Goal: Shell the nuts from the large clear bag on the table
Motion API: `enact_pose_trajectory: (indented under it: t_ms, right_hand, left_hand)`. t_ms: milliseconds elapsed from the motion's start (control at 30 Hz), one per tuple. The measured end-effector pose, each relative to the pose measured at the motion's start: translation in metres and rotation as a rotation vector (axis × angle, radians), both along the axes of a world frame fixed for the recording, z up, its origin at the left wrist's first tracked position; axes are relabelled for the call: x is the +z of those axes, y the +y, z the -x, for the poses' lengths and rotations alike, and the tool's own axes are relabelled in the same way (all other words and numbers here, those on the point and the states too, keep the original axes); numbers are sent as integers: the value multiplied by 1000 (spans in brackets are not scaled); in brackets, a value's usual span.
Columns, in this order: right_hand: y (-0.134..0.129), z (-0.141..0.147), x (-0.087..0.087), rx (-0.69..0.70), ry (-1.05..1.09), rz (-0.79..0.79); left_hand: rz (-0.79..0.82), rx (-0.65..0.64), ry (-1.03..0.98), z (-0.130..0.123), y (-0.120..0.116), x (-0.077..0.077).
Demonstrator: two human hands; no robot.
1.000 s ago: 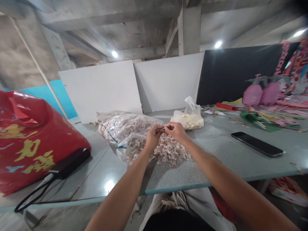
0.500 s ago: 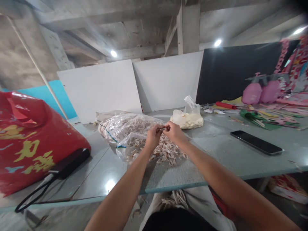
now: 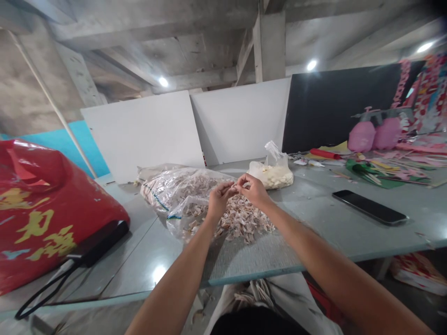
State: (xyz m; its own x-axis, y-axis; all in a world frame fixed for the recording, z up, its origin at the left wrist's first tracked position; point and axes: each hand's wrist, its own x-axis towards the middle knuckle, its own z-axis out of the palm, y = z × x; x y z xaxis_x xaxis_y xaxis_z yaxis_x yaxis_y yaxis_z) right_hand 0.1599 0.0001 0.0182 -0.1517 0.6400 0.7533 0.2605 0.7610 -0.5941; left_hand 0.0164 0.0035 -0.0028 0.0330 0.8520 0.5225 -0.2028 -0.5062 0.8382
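Observation:
Over a heap of small beige-brown flakes (image 3: 244, 219), my left hand (image 3: 219, 197) and my right hand (image 3: 254, 188) meet fingertip to fingertip. Both are closed in a pinch around a small pale piece (image 3: 234, 186), apparently a flake like those below; its exact kind is too small to make out. The flakes spill from the mouth of a clear plastic bag (image 3: 185, 186) lying on its side to the left of my hands. Just beyond my right hand sits a knotted translucent bag (image 3: 275, 174) of cream-coloured pieces.
A red bag (image 3: 63, 200) stands at the left, with a black power bank (image 3: 101, 244) and cable against it. On the right of the grey table (image 3: 314, 218) lies a phone (image 3: 370, 207). Behind it are paper scraps (image 3: 398, 170) and pink spray bottles (image 3: 361, 135).
My fingers have loosened and spread slightly around the small piece, which shows a little more now. The view has shifted a little; the heap and bags look the same.

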Motion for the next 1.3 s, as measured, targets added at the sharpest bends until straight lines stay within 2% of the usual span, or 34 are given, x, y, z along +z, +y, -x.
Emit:
enact_pose_trajectory:
  t_ms: [200, 433, 933, 1100, 1300]
  right_hand:
    - [3, -1, 0, 60, 39, 24]
    - [5, -5, 0, 139, -31, 53]
    - [16, -8, -5, 215, -60, 160]
    - [15, -5, -5, 199, -13, 169]
    - [9, -5, 2, 212, 150, 198]
  left_hand:
    - [19, -16, 6, -1, -5, 2]
    - [17, -29, 17, 0, -4, 1]
    - [73, -67, 76, -3, -1, -2]
    - [60, -71, 63, -4, -3, -1]
    - [56, -72, 15, -5, -8, 4]
